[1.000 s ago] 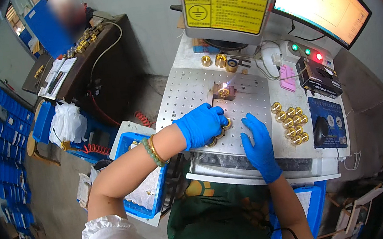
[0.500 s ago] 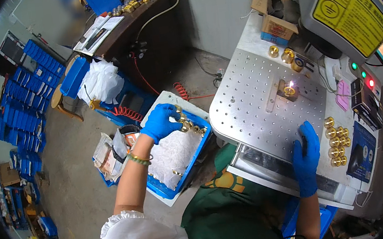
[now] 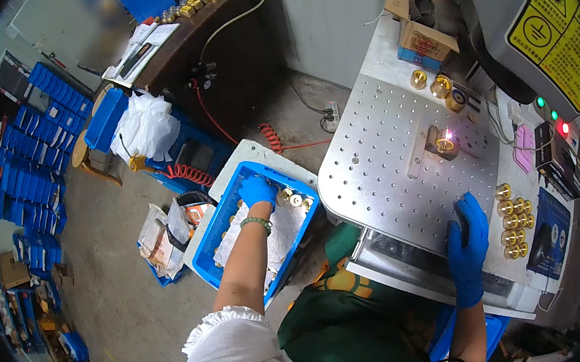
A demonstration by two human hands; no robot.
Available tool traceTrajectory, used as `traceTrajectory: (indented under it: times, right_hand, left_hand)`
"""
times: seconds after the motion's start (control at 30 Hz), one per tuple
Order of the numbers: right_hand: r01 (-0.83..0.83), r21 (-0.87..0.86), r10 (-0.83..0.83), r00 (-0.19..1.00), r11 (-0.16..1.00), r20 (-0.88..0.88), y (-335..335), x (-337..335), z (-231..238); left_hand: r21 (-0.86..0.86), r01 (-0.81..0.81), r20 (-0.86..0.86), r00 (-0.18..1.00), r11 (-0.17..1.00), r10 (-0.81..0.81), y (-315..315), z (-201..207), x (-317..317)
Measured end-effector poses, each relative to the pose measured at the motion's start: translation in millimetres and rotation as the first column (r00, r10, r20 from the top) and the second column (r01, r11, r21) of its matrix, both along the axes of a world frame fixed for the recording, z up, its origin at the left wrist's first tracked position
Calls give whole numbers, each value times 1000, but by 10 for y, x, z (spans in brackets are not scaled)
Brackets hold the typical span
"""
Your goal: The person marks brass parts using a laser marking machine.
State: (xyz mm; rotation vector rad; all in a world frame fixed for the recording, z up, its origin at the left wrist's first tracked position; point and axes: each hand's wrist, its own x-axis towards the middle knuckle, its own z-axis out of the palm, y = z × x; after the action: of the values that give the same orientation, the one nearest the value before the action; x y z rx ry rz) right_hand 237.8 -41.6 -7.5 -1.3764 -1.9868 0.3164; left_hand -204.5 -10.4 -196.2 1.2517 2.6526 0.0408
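Observation:
My left hand [image 3: 257, 190], in a blue glove, reaches down into the far end of a blue bin [image 3: 203, 262]. Its fingers are hidden, so what it grips, if anything, does not show. Brass fittings [image 3: 296, 200] lie beside it on crumpled white paper [image 3: 283, 233]. At the front edge of a perforated metal plate [image 3: 367, 165] rests my gloved right hand [image 3: 468, 250], fingers stretched out and thumb apart, holding nothing. Beyond it, a brass fitting [image 3: 446, 143] sits in a small holder on the plate, with a bright pinkish-white glow at it.
Several brass fittings [image 3: 513, 221] stand in rows right of my right hand, beside a dark blue card [image 3: 549, 230]. More brass pieces [image 3: 442, 86] stand near an open cardboard box [image 3: 424, 40]. A grey machine head [image 3: 537, 24] with a yellow warning label overhangs the bench.
My left hand has lowered from above the bin, where it held brass fittings, into its far end. My right hand stays at the plate's edge. The glow at the fitting continues.

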Motion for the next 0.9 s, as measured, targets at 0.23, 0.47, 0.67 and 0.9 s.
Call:
traceTrajectory:
  times: [0.23,0.47,0.67,0.9]
  right_hand:
    - [27,57,-29,999,998,36,13,8,13]
    - [63,162,-54,997,985,-59,98,502,376]
    - [135,246,-200,945,960,259,551,961,344]
    - [160,207,-234,881,965,410,663,972,191]
  left_hand:
    - [96,113,-36,993,989,-110,-58,-302,-81]
    - [316,357,314,835,879,-452,-95,534,-251]
    - [772,44,472,629,634,-618,-53,2084,676]
    - [847,211,423,290,489,-858,-136,2613,2029]
